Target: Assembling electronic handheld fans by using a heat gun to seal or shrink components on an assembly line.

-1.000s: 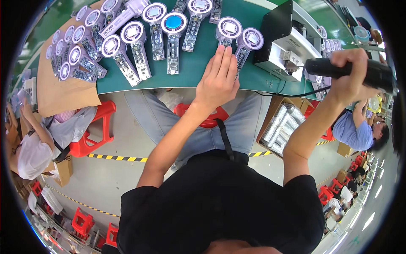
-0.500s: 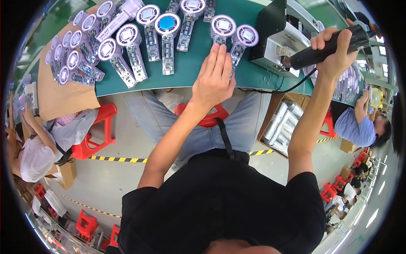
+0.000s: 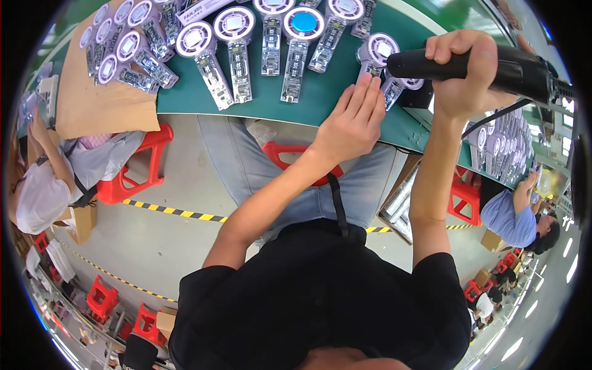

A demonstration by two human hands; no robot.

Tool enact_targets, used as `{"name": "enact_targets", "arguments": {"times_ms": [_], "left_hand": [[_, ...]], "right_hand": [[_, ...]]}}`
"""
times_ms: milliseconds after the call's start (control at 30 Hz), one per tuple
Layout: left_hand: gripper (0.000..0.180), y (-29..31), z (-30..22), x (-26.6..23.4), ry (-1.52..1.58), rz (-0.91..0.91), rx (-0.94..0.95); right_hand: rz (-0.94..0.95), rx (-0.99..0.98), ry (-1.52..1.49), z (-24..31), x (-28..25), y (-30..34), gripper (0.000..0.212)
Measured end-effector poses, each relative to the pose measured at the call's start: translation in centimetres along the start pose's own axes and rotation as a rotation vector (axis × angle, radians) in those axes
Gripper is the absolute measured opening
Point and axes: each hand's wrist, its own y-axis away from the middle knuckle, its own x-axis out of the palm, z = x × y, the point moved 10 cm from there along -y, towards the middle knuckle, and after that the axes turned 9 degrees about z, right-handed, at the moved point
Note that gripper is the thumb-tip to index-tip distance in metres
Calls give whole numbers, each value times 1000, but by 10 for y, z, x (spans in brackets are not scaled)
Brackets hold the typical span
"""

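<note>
**Steadying the Part Under the Driver**

Green matting (image 3: 320,102) covered the workbench, and everything below is placed relative to it. Along its far side lay a row of lilac ring-headed assemblies (image 3: 237,46), each a round head on a long circuit strip; one had a blue centre (image 3: 303,22). At the mat's left end sat a sheet of brown cardboard (image 3: 92,105) carrying more of the same parts. Below the mat's near edge stood a red stool (image 3: 132,169), and yellow-and-black floor tape (image 3: 172,211) ran across the concrete.

Near the mat's right end, the left hand (image 3: 351,123) lay open and flat, fingertips pressing on the ring-headed piece (image 3: 381,61) being worked. The right hand (image 3: 462,74) was closed around a black powered screwdriver (image 3: 493,66), whose tip pointed toward that same piece; the contact point was hidden, so seating could not be confirmed.

Done well, this step probably wanted the flat hand to pin the strip firmly while keeping fingers out of the bit's path, and the driver held square to the screw before triggering. Other workers (image 3: 515,216) sat beyond both ends of the mat.
</note>
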Motion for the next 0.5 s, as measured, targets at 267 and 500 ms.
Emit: {"name": "enact_targets", "arguments": {"times_ms": [267,500], "left_hand": [[36,1,-1,-2,-60,-21,6],[34,2,1,-1,-80,-27,8]], "right_hand": [[28,23,87,-11,21,-6,56],[56,45,132,-18,31,-6,52]]}}
